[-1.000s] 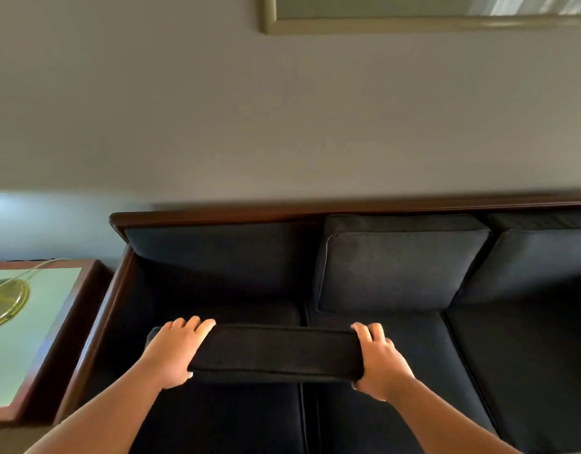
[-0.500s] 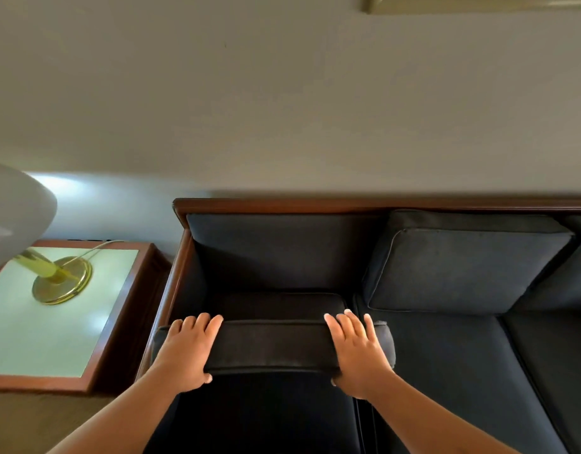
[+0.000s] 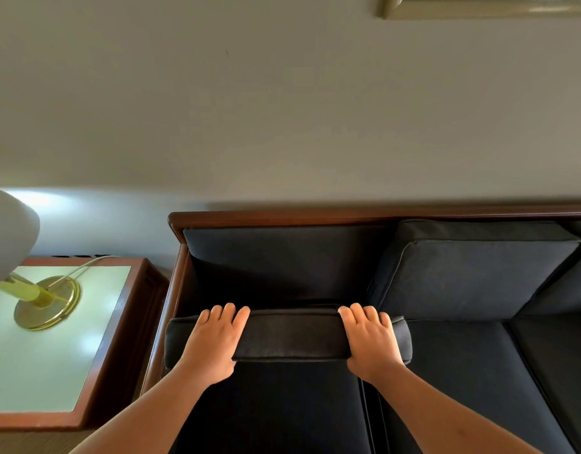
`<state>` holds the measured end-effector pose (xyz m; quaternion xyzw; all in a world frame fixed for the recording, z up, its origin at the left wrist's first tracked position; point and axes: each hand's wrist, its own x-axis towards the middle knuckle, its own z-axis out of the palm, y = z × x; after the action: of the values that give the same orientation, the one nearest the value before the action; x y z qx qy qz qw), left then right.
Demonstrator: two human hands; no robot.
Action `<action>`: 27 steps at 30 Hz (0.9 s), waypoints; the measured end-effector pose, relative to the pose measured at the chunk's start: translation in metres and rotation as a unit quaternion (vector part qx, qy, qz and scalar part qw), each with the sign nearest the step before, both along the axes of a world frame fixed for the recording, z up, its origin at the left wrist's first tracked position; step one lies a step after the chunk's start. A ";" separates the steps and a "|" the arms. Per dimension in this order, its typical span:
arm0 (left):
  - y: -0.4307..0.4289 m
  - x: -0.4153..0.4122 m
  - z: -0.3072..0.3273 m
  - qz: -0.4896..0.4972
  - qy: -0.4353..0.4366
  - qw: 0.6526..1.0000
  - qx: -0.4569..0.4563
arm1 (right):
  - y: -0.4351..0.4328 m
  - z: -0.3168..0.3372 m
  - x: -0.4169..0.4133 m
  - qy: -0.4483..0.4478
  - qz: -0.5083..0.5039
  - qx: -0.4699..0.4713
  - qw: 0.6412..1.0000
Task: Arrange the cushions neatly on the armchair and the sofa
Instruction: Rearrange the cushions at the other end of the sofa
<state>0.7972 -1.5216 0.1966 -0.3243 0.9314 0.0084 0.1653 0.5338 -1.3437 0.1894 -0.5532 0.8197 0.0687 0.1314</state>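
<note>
Both hands, left hand (image 3: 213, 342) and right hand (image 3: 371, 342), gripped the loose cushion (image 3: 289, 335), fingers wrapped over it. One back cushion (image 3: 472, 273) stood neatly; this sofa (image 3: 282, 217) corner was still bare.

Lighting: soft, dim-ish; bright glow on wall (image 3: 282, 109) up-left of left hand (image 3: 213, 342), by lamp (image 3: 36, 299). Glare patches on side table (image 3: 53, 355). Sofa (image 3: 282, 267) v. dark beyond hands. Wide-angle bending at edges; slight blur

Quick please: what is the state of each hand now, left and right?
Left hand: closed over the top edge of the dark back cushion, holding it.
Right hand: the same, holding that cushion's right end.
</note>
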 end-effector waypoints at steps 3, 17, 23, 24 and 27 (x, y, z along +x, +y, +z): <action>-0.011 -0.010 -0.002 -0.005 -0.012 1.000 -0.003 | -0.011 -0.008 -0.005 0.014 -0.016 0.002 1.000; -0.115 -0.089 -0.034 0.119 0.015 0.991 0.058 | -0.122 -0.028 -0.085 -0.041 -0.115 0.053 0.991; -0.185 -0.130 -0.050 0.155 -0.022 0.982 0.100 | -0.210 -0.031 -0.133 -0.085 -0.130 0.109 0.982; -0.194 -0.136 -0.055 0.160 -0.030 0.980 0.111 | -0.221 -0.036 -0.137 -0.092 -0.137 0.124 0.979; -0.205 -0.147 -0.067 0.157 -0.053 0.976 0.141 | -0.235 -0.049 -0.141 -0.107 -0.167 0.163 0.967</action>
<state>0.6506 -1.7263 0.1300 -0.4397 0.8483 0.1476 0.2553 0.3925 -1.5782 0.1407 -0.3837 0.8594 0.1190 0.3161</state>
